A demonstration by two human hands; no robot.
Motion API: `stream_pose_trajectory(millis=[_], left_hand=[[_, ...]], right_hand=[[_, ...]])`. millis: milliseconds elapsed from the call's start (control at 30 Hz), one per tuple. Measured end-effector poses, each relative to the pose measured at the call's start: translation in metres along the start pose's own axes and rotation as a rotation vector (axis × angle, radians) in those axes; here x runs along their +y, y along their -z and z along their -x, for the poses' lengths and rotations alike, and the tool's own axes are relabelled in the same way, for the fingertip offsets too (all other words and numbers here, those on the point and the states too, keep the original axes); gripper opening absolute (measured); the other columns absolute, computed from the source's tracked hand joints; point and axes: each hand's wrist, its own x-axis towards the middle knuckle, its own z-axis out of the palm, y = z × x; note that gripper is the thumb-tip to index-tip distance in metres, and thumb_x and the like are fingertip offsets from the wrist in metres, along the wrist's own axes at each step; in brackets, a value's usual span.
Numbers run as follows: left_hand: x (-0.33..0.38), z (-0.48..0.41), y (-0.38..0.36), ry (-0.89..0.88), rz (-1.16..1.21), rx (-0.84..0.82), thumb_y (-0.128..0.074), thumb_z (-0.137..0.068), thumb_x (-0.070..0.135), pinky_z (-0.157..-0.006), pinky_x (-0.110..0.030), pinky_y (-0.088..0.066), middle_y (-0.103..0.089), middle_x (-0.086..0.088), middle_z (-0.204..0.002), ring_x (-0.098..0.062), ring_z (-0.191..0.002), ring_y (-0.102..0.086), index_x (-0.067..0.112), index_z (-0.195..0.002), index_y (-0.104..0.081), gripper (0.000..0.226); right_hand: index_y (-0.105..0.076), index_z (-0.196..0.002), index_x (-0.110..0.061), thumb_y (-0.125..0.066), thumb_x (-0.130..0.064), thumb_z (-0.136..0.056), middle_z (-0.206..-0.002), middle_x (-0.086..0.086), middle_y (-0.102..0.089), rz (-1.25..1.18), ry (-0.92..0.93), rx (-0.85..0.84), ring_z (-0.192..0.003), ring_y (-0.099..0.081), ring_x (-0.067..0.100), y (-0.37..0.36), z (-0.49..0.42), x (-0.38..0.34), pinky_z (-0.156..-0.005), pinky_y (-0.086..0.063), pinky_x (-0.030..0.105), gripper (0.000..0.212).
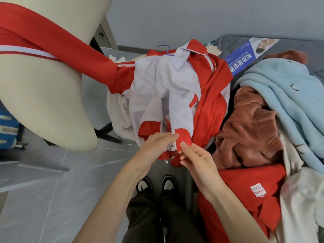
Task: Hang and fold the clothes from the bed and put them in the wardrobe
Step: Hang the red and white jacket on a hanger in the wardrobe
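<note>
Beside the bed [229, 41], left hand [156, 146] and right hand [196, 159] each pinch the jacket [166, 85] hem, probably to join its zipper [173, 147].

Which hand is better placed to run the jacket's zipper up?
Left, probably. The left hand has fingertips at the zipper slider of the jacket, while the right hand pinches the red hem beside it and can hold it taut.

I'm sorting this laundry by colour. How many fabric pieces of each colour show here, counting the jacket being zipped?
Red-and-white jacket: 1
Plain red piece with a label: 1
Rust-brown fleece: 1
Light-blue fleece: 1
Cream or white: 2, the cream piece behind the jacket and the white piece at the right
Total: 6
</note>
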Motion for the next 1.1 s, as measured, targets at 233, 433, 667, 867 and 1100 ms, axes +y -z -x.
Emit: stream_pose_trajectory(millis=[233, 433, 667, 867, 1100], left_hand=[[0.002, -0.010, 0.013, -0.131, 0.001, 0.066, -0.075, -0.069, 0.042, -0.064, -0.009, -0.047, -0.073, 0.013, -0.080, 0.004, -0.072, -0.066, 0.033, -0.079, -0.077, 0.013], [0.001, -0.015, 0.010, -0.189, 0.007, 0.098, -0.082, -0.069, 0.020, -0.060, -0.005, -0.046, -0.074, 0.010, -0.076, 0.004, -0.073, -0.068, 0.032, -0.067, -0.077, 0.014], [-0.008, -0.020, 0.007, -0.219, 0.011, 0.212, -0.083, -0.070, 0.017, -0.065, -0.008, -0.047, -0.074, 0.010, -0.077, 0.001, -0.075, -0.068, 0.021, -0.080, -0.076, 0.013], [-0.001, -0.020, 0.016, -0.212, -0.024, 0.130, -0.084, -0.068, 0.019, -0.063, -0.005, -0.047, -0.074, 0.012, -0.076, 0.003, -0.076, -0.069, 0.032, -0.068, -0.077, 0.014], [-0.001, -0.021, 0.015, -0.231, 0.006, 0.162, -0.081, -0.073, 0.017, -0.061, -0.007, -0.047, -0.073, 0.011, -0.071, 0.004, -0.065, -0.066, 0.024, -0.078, -0.076, 0.010]], right_hand=[[-0.066, -0.095, -0.011, -0.055, -0.025, -0.093, -0.068, 0.001, -0.058, 0.044, 0.046, -0.058, -0.068, -0.055, 0.009, 0.009, -0.003, 0.010, -0.068, -0.047, 0.020, 0.018], [-0.062, -0.084, -0.007, -0.073, -0.043, -0.070, -0.064, -0.003, -0.054, 0.085, 0.052, 0.023, -0.068, -0.053, 0.009, 0.005, 0.002, 0.023, -0.077, -0.048, 0.025, 0.041], [-0.068, -0.072, -0.001, -0.075, -0.030, -0.077, -0.060, 0.003, -0.059, 0.203, 0.192, 0.105, -0.062, -0.051, 0.005, 0.003, 0.002, 0.032, -0.064, -0.044, 0.013, 0.031], [-0.062, -0.059, -0.011, -0.077, -0.040, -0.070, -0.055, -0.004, -0.052, 0.164, 0.156, 0.220, -0.056, -0.047, 0.004, 0.002, -0.003, 0.033, -0.058, -0.043, 0.011, 0.034], [-0.061, -0.069, 0.012, -0.077, -0.023, -0.079, -0.062, 0.015, -0.056, 0.171, 0.216, 0.245, -0.059, -0.051, 0.009, 0.000, -0.009, 0.036, -0.055, -0.044, 0.012, 0.039]])
